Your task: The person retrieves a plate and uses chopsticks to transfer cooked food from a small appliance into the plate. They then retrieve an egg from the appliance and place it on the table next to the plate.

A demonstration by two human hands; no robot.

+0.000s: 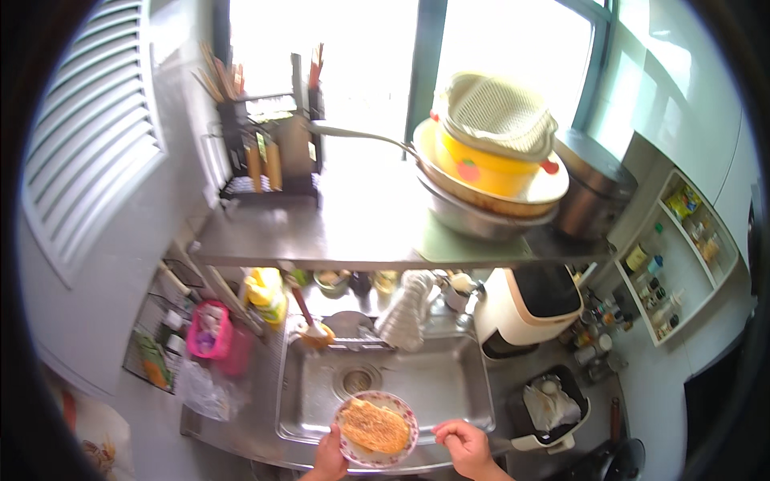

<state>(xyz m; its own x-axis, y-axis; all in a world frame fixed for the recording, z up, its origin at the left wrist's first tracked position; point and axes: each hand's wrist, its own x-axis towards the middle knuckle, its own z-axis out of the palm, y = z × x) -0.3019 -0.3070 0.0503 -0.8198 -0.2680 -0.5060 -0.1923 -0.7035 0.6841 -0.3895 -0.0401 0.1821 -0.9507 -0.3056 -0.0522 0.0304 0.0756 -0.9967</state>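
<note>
A browned slab of breaded or fried food (375, 425) lies on a round plate with a red floral rim (404, 460). My left hand (329, 455) grips the plate by its left edge, over the front edge of the stainless steel sink (421, 385). Just right of the plate, apart from it, is my right hand (464, 444), its fingers curled together; whether anything small is between them cannot be told. Behind the plate the sink drain (357, 380) shows.
Right of the sink stand a cream air fryer (529, 312) and its pulled-out basket (568, 444) holding a crumpled white item. A steel shelf (361, 240) crosses above the sink, bearing a knife rack (271, 150) and stacked pans and colanders (487, 162). A pink basket (209, 330) is left.
</note>
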